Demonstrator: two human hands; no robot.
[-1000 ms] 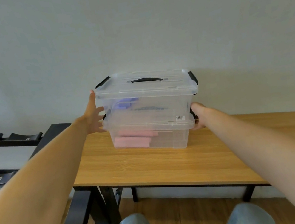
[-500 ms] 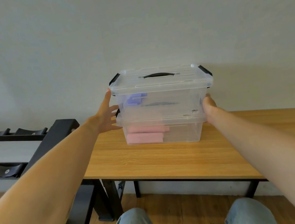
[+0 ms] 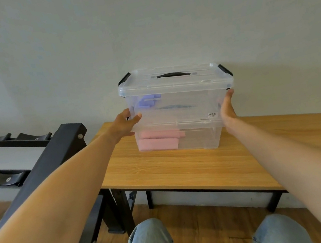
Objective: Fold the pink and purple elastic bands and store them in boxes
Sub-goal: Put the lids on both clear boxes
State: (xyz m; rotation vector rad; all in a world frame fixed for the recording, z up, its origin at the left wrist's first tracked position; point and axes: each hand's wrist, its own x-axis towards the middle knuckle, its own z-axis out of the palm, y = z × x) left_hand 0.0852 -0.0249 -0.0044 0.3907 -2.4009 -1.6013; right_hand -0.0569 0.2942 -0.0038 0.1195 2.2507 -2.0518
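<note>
Hands press flat: left hand at nine o'clock, right hand at three, fingers straight against the clear plastic top box stacked on the wooden desk. It looks light and slippery; hold both sides.

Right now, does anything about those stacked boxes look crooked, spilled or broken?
Nothing stands out. The top box sits squarely on the bottom box, lid on, folded bands inside each, left hand and right hand at its sides.
</note>
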